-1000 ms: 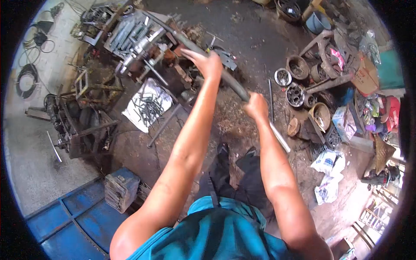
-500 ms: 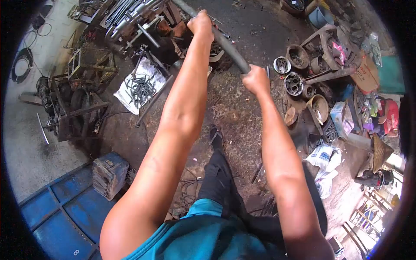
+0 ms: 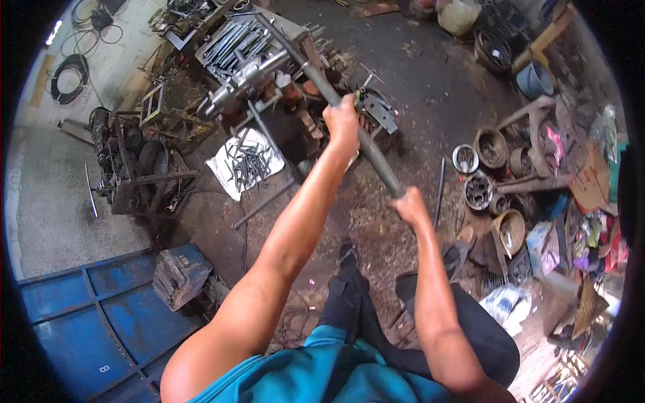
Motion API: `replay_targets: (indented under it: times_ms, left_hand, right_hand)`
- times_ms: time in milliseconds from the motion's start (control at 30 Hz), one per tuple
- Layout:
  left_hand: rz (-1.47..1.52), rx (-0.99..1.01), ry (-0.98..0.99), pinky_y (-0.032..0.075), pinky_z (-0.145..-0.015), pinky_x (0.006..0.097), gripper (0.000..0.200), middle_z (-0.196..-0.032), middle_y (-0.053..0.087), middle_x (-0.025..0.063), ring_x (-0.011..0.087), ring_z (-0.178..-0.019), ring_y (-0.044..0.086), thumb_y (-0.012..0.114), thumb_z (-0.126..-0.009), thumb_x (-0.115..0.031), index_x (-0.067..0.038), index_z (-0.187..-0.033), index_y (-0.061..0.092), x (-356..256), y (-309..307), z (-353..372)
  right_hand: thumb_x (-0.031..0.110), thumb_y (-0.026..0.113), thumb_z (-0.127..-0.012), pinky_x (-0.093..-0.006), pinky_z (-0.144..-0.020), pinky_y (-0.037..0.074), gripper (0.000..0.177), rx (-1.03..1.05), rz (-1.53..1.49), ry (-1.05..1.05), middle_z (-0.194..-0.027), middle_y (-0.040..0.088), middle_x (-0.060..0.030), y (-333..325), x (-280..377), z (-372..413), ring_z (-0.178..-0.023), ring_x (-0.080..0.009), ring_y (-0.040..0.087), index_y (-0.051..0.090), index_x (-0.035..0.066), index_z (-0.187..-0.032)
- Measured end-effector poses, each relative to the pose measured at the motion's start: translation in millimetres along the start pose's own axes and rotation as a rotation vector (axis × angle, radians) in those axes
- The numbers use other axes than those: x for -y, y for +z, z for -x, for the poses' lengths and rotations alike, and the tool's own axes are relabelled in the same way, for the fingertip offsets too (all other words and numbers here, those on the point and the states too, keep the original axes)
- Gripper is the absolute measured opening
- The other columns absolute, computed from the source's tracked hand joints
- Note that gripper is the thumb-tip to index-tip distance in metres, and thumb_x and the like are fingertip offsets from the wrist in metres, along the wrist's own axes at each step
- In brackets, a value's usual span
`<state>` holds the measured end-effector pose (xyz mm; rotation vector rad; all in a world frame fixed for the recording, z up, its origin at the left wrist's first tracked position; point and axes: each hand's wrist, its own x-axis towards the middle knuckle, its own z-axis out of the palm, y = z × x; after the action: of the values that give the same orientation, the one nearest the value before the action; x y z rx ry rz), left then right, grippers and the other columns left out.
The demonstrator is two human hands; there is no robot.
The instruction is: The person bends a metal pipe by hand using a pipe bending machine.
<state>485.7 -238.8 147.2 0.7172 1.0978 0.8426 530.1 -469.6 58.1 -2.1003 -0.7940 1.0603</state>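
A long grey metal pipe [image 3: 380, 163] slants from the upper middle down to the right in the head view. My left hand [image 3: 342, 122] is closed around its middle. Near the pipe's lower end, my right hand [image 3: 412, 205] grips it too. Beyond my left hand, a thinner metal bar [image 3: 279, 39] continues the line of the pipe. That bar passes the end of a silver clamp-like metal fixture [image 3: 245, 84] on a stand. Many loose metal rods [image 3: 238, 46] lie on the bench behind the fixture.
A white sheet [image 3: 218, 164] with small dark metal pieces lies left of my arms. Several tins and bowls [image 3: 508, 232] of parts stand at right, near a wooden frame [image 3: 531, 117]. A blue panel [image 3: 60, 295] and a grimy metal can [image 3: 180, 279] are at lower left.
Both hands have come closer to my body with the pipe, still gripping it. The view has shifted, showing more of the bench, and my right leg shows more at the lower right.
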Motion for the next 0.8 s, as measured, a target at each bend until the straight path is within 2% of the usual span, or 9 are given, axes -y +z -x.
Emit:
replay_targets:
  times_ms: [67, 167, 200, 233, 400, 533, 600, 667, 800]
  left_hand:
    - [-0.069, 0.009, 0.102, 0.04, -0.041, 0.0342, 0.023, -0.058, 0.043, 0.004, 0.0179, -0.044, 0.045, 0.064, -0.082, -0.021, -0.006, -0.079, 0.047, 8.3, -2.3, -7.6]
    - [-0.203, -0.211, 0.28, 0.041, -0.039, 0.0326, 0.023, -0.058, 0.045, 0.0012, 0.0147, -0.041, 0.045, 0.064, -0.084, -0.022, -0.007, -0.079, 0.048, 50.1, -12.5, -60.8]
    - [-0.148, -0.102, 0.164, 0.04, -0.038, 0.0331, 0.023, -0.055, 0.044, 0.0012, 0.0147, -0.039, 0.043, 0.063, -0.085, -0.021, -0.008, -0.076, 0.047, 32.1, -8.5, -41.1]
    - [-0.129, -0.072, 0.165, 0.039, -0.037, 0.0329, 0.023, -0.053, 0.044, 0.0013, 0.0148, -0.039, 0.043, 0.063, -0.085, -0.02, -0.008, -0.074, 0.047, 30.8, -11.5, -42.9]
    - [-0.036, -0.032, 0.103, 0.037, -0.037, 0.0335, 0.024, -0.052, 0.043, 0.0014, 0.0154, -0.038, 0.042, 0.063, -0.085, -0.019, -0.008, -0.071, 0.047, 16.6, -7.6, -14.0]
    - [-0.08, -0.093, 0.117, 0.037, -0.033, 0.0305, 0.022, -0.052, 0.048, 0.0022, 0.0137, -0.036, 0.045, 0.06, -0.087, -0.017, 0.001, -0.074, 0.063, 27.9, -5.0, -27.4]
    - [-0.162, -0.095, 0.325, 0.037, -0.032, 0.0292, 0.02, -0.054, 0.053, 0.0038, 0.0124, -0.036, 0.046, 0.059, -0.088, -0.014, 0.0, -0.074, 0.06, 32.4, -6.9, -42.5]
    - [-0.132, -0.07, 0.362, 0.038, -0.031, 0.0283, 0.016, -0.061, 0.062, 0.0079, 0.0117, -0.037, 0.048, 0.061, -0.087, -0.011, -0.002, -0.075, 0.055, 38.7, -11.1, -55.3]
    - [-0.007, -0.034, 0.191, 0.038, -0.033, 0.029, 0.016, -0.053, 0.051, 0.0041, 0.0127, -0.036, 0.045, 0.058, -0.089, -0.012, -0.002, -0.077, 0.059, 29.0, -6.4, -37.5]
  right_hand:
    - [0.019, 0.077, -0.063, -0.0384, -0.057, 0.048, 0.032, -0.01, 0.01, 0.054, -0.064, 0.063, -0.0161, 10.5, 1.4, -24.4, -0.058, -0.0233, 0.062, 0.067, -0.003, -0.083]
    - [0.021, 0.078, -0.064, -0.0386, -0.057, 0.048, 0.033, -0.02, -0.006, 0.082, -0.063, 0.062, -0.0135, 36.0, -17.5, -62.2, -0.058, -0.0227, 0.062, 0.067, -0.002, -0.084]
    - [0.022, 0.079, -0.064, -0.0386, -0.058, 0.048, 0.034, -0.011, -0.029, 0.076, -0.062, 0.061, -0.0124, 38.8, -11.6, -63.5, -0.058, -0.0225, 0.062, 0.067, -0.002, -0.084]
    - [0.014, 0.078, -0.062, -0.038, -0.057, 0.045, 0.026, -0.049, -0.037, 0.073, -0.058, 0.058, -0.0102, 35.6, -10.4, -56.1, -0.056, -0.0165, 0.056, 0.06, -0.002, -0.07]
    - [0.015, 0.078, -0.062, -0.0369, -0.057, 0.046, 0.025, -0.104, 0.055, 0.118, -0.059, 0.058, -0.0096, 30.8, -10.9, -23.7, -0.058, -0.0153, 0.057, 0.062, -0.001, -0.072]
    - [0.013, 0.074, -0.064, -0.0364, -0.056, 0.045, 0.022, -0.088, 0.086, 0.086, -0.06, 0.059, -0.01, 25.6, -4.4, -50.2, -0.057, -0.0159, 0.057, 0.062, -0.002, -0.075]
    - [0.011, 0.07, -0.066, -0.0365, -0.056, 0.045, 0.018, -0.118, -0.089, -0.032, -0.061, 0.059, -0.0095, 58.4, -32.6, -96.3, -0.057, -0.0167, 0.057, 0.063, -0.001, -0.078]
    - [0.009, 0.067, -0.067, -0.0364, -0.056, 0.045, 0.016, -0.094, -0.123, -0.038, -0.06, 0.059, -0.0085, 70.9, -49.9, -114.7, -0.057, -0.015, 0.055, 0.064, 0.0, -0.079]
    - [0.009, 0.07, -0.064, -0.0351, -0.057, 0.045, 0.02, -0.099, -0.126, -0.047, -0.06, 0.058, -0.0084, 50.3, -31.4, -79.5, -0.059, -0.0112, 0.052, 0.064, 0.0, -0.081]
